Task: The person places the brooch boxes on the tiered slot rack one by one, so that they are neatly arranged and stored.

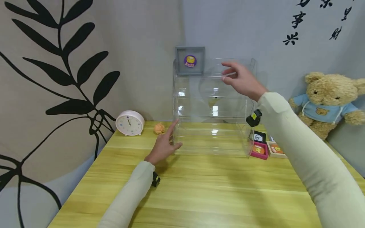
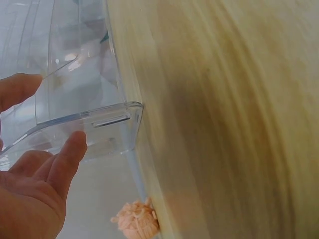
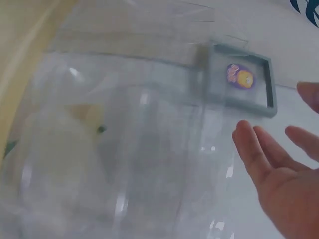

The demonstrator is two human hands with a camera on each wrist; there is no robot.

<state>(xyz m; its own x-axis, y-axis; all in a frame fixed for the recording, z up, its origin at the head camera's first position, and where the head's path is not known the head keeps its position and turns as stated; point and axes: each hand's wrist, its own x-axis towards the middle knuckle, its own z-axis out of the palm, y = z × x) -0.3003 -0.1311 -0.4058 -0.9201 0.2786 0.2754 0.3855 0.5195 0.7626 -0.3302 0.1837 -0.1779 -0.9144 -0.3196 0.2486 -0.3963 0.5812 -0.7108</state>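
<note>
A clear plastic tiered rack [image 1: 211, 118] stands on the table. A grey square box [image 1: 190, 72] with a purple and yellow round sticker sits at its top left. My left hand [image 1: 163, 146] is at the rack's lower left side, thumb and fingers apart. In the left wrist view, the thumb is on one side of the clear side panel [image 2: 84, 115] and the fingers are on the other; contact is unclear. Near the rack's upper right, my right hand [image 1: 242, 80] is raised with loosely bent fingers and holds nothing. The right wrist view shows the grey box [image 3: 271, 94] beyond its fingertips.
Several small sticker boxes, including a pink box [image 1: 260, 155], lie right of the rack. A teddy bear [image 1: 328, 101] in a blue hoodie sits at the right. Left of the rack are a white clock [image 1: 130, 123] and an orange ball [image 1: 159, 128]. A wall is behind.
</note>
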